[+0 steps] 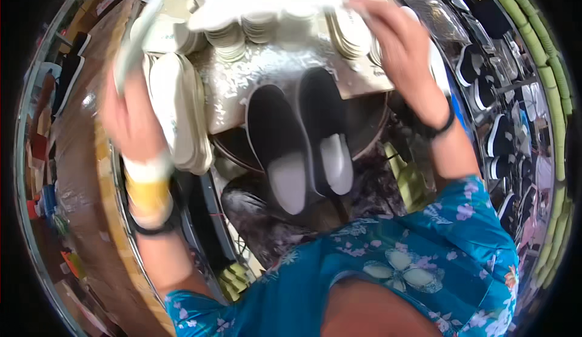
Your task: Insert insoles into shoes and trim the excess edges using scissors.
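Note:
A pair of black slip-on shoes, a left shoe (270, 118) and a right shoe (321, 94), lies side by side, toes away from me, pale linings showing at the heels. My left hand (130, 118), smeared by motion, is raised at the left with its fingers closed on a thin pale sheet (142, 40) that stands up from it. At the upper right my right hand (403, 49) is lifted, its fingers bent together at the end of a white blur above the stacks. What the right fingertips pinch cannot be made out.
Stacks of white insoles (176, 106) line the left and far side of a shiny, plastic-covered board (236, 88). Racks of dark shoes (500, 134) stand at the right. A brown floor (85, 149) stretches along the left.

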The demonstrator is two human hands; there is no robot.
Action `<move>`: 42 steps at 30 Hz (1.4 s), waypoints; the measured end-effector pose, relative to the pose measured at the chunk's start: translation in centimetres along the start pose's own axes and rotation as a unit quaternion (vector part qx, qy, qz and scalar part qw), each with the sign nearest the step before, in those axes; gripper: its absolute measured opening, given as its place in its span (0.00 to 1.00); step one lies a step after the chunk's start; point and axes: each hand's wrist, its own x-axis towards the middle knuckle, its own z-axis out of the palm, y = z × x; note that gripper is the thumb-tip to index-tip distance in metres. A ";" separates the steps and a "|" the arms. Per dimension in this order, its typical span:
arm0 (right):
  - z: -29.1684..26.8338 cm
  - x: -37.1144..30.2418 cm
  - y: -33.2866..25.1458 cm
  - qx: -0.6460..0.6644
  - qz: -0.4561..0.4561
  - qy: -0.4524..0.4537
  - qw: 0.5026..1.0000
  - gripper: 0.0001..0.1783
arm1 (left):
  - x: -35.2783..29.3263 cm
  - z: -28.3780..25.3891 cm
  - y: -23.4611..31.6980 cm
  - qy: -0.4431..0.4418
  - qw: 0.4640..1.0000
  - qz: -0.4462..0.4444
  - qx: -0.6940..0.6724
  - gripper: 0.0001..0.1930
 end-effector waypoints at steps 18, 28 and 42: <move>2.7 -15.3 -9.8 -0.068 0.172 -0.287 0.940 0.32 | -16.6 4.7 1.2 -0.310 0.890 -0.192 0.275 0.36; -10.8 -13.3 -11.8 0.463 0.651 -0.305 0.518 0.13 | -18.9 -4.4 8.6 -0.351 0.768 -0.511 -0.160 0.13; -0.3 -15.8 -7.6 -0.058 -0.039 -0.462 0.884 0.08 | -15.8 2.2 3.3 -0.639 0.723 -0.152 0.215 0.16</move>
